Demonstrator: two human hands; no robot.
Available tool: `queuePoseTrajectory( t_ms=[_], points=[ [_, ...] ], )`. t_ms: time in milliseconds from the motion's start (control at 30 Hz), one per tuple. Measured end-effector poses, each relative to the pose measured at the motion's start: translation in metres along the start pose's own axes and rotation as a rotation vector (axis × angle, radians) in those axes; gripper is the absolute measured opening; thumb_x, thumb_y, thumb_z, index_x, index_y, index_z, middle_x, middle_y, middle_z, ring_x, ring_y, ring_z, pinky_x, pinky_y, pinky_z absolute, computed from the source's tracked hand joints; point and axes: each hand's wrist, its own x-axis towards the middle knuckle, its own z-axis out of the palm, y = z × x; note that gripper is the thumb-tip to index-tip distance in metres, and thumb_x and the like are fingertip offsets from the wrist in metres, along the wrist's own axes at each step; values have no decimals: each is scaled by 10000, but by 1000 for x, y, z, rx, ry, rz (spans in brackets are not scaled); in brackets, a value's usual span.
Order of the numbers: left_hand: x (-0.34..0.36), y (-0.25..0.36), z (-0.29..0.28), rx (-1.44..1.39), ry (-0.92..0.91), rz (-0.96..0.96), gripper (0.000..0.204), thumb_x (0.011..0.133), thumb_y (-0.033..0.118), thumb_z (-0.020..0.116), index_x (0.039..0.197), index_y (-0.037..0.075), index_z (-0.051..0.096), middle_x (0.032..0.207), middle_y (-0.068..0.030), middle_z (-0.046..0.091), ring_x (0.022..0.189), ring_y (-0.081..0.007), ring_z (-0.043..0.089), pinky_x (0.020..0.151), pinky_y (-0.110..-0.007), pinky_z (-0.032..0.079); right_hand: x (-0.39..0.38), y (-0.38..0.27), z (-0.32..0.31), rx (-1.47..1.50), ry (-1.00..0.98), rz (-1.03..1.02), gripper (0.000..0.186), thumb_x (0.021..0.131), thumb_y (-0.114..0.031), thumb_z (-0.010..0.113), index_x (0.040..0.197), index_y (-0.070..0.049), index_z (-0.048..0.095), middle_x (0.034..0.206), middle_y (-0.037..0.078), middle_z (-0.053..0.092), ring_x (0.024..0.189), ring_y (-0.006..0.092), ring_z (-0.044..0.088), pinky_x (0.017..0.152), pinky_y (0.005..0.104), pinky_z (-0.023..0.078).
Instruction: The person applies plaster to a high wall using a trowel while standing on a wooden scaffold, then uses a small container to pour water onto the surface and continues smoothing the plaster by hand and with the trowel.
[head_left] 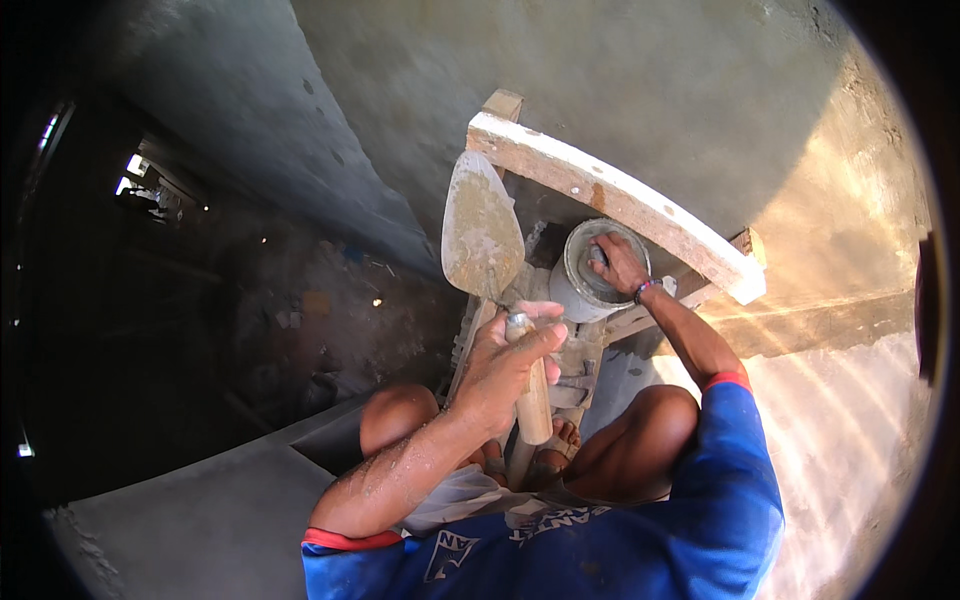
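My left hand [510, 370] is closed round the wooden handle of a trowel [483, 225]. Its broad blade, coated with pale dried mortar, points away from me and up. Farther right, my right hand [622, 266] reaches into a round whitish bucket [572, 296] smeared with grey. Its fingers are curled at the inner side around a small greyish thing that I cannot make out. A bracelet [646, 290] circles that wrist. The bucket stands on planks just past my feet.
A wooden frame with a pale top bar [620, 190] stands beyond the bucket, against a grey plastered wall [650, 80]. On the planks near my feet lies a hammer-like tool [575, 388]. To the left, a dark lower area [300, 310] holds scattered debris.
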Motion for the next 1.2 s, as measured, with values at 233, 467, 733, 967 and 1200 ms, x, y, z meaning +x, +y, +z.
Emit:
queuePoseTrajectory(
  t_ms=[233,467,733,967,1200],
  points=[
    [3,-2,-1,10,-20,-49,371,862,147,668,1192,35,541,819,-42,556,623,-121,582,576,-267,484,7,-3,-8,57,137,32,310,832,-220,626,1090,-60,565,1052,235,561,978,426,558,855,474,447],
    [-12,33,-1,-81,16,48,363,861,170,673,1145,-9,535,812,-52,559,599,-144,568,555,-287,486,-9,-13,-21,88,363,123,381,765,-300,671,1071,-77,632,1001,199,597,931,371,594,834,424,466],
    [-45,98,-80,670,210,301,234,818,168,718,921,15,573,690,-10,526,547,-81,511,484,-227,425,-13,2,-10,-19,90,27,398,768,-265,680,1098,-52,612,1025,227,575,982,414,557,864,460,448],
    [6,-21,-183,1468,34,-46,408,760,263,731,992,-49,607,869,-238,652,826,-330,670,730,-402,501,1,-31,-21,35,224,21,403,813,-290,669,1122,-39,606,1031,213,590,1006,391,569,879,437,452],
    [104,-123,-188,1264,-189,67,412,743,260,722,1030,-22,632,996,-254,649,975,-365,635,835,-426,488,-16,-33,-29,-20,43,16,436,838,-257,677,1203,-39,578,1134,244,593,993,360,594,876,455,454]
  ],
)
